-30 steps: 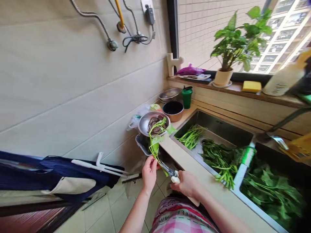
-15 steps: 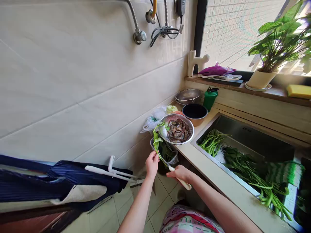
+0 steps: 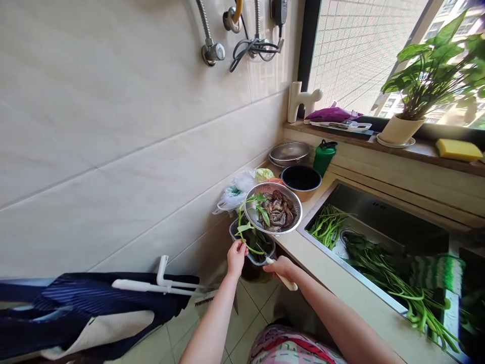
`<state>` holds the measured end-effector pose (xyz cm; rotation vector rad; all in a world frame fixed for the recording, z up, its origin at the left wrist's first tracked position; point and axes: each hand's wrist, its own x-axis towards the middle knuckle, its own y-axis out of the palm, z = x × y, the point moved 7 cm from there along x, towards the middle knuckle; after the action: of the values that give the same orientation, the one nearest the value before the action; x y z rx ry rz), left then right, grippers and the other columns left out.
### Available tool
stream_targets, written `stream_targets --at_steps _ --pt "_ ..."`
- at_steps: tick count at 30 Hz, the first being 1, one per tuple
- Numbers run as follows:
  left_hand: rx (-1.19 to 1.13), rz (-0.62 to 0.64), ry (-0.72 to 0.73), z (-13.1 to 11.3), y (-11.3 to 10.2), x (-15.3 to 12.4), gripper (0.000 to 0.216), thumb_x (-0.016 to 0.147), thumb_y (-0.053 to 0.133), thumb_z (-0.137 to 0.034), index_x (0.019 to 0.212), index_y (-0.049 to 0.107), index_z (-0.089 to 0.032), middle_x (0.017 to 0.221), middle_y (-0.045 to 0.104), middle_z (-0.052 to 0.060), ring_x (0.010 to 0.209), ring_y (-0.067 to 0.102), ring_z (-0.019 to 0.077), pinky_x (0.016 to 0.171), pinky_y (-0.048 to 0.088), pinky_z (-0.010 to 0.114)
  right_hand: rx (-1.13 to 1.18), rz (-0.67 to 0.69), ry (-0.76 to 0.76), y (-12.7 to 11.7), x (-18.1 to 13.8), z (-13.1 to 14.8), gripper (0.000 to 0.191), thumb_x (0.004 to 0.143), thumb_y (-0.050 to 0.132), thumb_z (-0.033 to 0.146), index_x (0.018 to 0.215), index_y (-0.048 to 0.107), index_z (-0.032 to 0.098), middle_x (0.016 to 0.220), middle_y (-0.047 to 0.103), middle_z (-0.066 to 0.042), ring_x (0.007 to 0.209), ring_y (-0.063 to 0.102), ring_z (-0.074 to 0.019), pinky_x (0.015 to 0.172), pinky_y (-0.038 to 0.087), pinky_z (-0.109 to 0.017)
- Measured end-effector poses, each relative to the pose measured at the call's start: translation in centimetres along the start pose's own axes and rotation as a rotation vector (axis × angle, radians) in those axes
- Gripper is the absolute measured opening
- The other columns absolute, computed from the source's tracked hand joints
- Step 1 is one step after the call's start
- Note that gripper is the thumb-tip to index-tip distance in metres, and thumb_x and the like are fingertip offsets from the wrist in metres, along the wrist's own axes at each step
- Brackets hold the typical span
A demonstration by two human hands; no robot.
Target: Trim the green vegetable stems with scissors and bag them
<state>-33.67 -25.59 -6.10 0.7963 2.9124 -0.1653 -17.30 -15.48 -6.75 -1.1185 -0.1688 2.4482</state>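
My left hand (image 3: pixel 237 259) pinches a leafy green stem (image 3: pixel 245 228) that looks like water spinach. Its leafy top reaches over the near-left rim of a metal strainer (image 3: pixel 253 189) holding dark, raw-looking shrimp (image 3: pixel 279 207). In my right hand (image 3: pixel 283 268) is a small knife (image 3: pixel 287 283) with a pale handle; its thin blade lies close to the lower end of the stem. Whether the blade touches the stem I cannot tell. Below both hands stands a lined bin (image 3: pixel 232 233) with dark green leaves inside.
Right of the counter edge (image 3: pixel 322 275) is a steel sink (image 3: pixel 397 222) with bunches of greens (image 3: pixel 382 273). A dark-lined pot (image 3: pixel 302 189), a green bottle (image 3: pixel 324 157) and a plastic bag (image 3: pixel 235 192) stand around the strainer. A navy striped cloth (image 3: pixel 94 298) hangs lower left.
The stem's leafy top has swung right over the strainer, and its lower end now points toward the knife. The knife has shifted slightly down, a little apart from my left hand.
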Motion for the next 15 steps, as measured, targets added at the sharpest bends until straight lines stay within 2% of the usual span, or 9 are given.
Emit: stream_targets --at_steps 3,7,11,15 --pt "0.039 0.058 0.057 -1.7 -0.6 -2.0 0.034 0.073 0.064 -0.046 0.089 0.062 -0.016 0.080 0.062 0.003 0.065 0.058 0.0126 0.066 0.051 0.026 -0.003 0.021 0.018 -0.9 -2.0 -1.2 0.032 0.063 0.072 0.034 0.048 0.048 0.020 0.040 0.045 0.001 0.039 0.047 -0.0162 0.042 0.036 -0.030" --pt "0.128 0.200 0.189 -6.3 0.4 -5.9 0.023 0.081 0.059 -0.040 0.090 0.062 -0.019 0.084 0.064 0.005 0.075 0.060 0.0161 0.071 0.050 0.026 0.091 0.079 -0.022 -1.9 -6.2 -2.6 0.024 0.066 0.066 0.036 0.062 0.048 0.021 0.046 0.046 0.005 0.039 0.041 -0.0116 0.040 0.031 -0.025" --pt "0.216 0.337 0.302 -11.2 3.7 -9.6 0.017 0.082 0.060 -0.034 0.089 0.065 -0.020 0.083 0.066 0.005 0.073 0.060 0.0173 0.069 0.049 0.026 0.323 0.120 -0.246 -3.9 -11.8 -3.4 0.026 0.062 0.067 0.036 0.068 0.047 0.020 0.058 0.047 0.005 0.051 0.039 -0.0107 0.047 0.030 -0.023" --pt "0.279 0.520 0.415 -14.0 9.4 -12.3 0.014 0.082 0.059 -0.030 0.089 0.066 -0.019 0.083 0.065 0.005 0.074 0.061 0.0175 0.069 0.050 0.026 0.476 0.058 -0.417 -7.5 -17.8 -5.8 0.031 0.062 0.070 0.040 0.076 0.053 0.018 0.068 0.047 0.004 0.063 0.038 -0.0122 0.056 0.031 -0.023"
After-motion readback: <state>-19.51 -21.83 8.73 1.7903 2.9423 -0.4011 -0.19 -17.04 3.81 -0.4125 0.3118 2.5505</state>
